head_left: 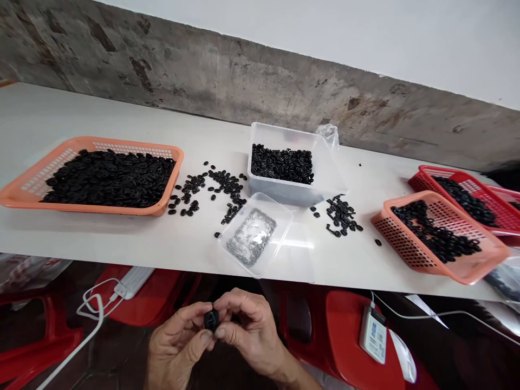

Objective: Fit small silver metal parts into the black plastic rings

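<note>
A small black oval plastic part (pixel 211 320) is pinched between the fingertips of my left hand (pixel 179 336) and my right hand (pixel 249 327), just in front of the table edge. Both hands are closed on it, thumbs toward me. Fingers cover part of its outline. Beyond them, a shallow clear tray (pixel 280 227) of tiny metal pieces sits at the table's front edge. Behind that stands a translucent bin (pixel 280 189) holding many black parts. Loose black oval pieces (pixel 225 182) are scattered to the left of the bin, and another small pile (pixel 342 214) lies to its right.
An orange basket (pixel 81 208) heaped with black ovals stands at left. Another orange basket (pixel 414 254) and a red basket (pixel 499 211) hold black parts at right. Below the table are red stools (pixel 345 336), a power bank (pixel 374 335) and white cables (pixel 83 346).
</note>
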`<state>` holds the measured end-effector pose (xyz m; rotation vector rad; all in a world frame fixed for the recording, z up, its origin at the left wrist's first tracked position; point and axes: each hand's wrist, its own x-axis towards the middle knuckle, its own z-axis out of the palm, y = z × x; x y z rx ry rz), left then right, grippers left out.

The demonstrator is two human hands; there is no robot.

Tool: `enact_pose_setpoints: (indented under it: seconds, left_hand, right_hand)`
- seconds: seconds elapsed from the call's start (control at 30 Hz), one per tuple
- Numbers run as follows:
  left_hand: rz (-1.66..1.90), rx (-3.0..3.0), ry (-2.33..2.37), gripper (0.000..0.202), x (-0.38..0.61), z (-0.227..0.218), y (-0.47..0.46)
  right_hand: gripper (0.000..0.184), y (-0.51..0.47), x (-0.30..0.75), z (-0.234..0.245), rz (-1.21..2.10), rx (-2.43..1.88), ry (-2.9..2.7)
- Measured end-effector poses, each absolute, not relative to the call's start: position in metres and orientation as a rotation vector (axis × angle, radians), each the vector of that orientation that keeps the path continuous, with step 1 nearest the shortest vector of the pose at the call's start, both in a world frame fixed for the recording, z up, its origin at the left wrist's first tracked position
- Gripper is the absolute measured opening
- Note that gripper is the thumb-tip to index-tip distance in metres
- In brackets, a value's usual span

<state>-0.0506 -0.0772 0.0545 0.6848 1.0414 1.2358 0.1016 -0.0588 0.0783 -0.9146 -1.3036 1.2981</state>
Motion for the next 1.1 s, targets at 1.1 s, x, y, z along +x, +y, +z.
enact_pose_setpoints:
  seconds: [1.1]
  left_hand:
    - [1.423,0.735,1.420,0.032,-0.020,0.076,-0.094]
  right_hand:
    - [0.031,-0.058,0.101,0.076,1.582,-0.887,-1.119]
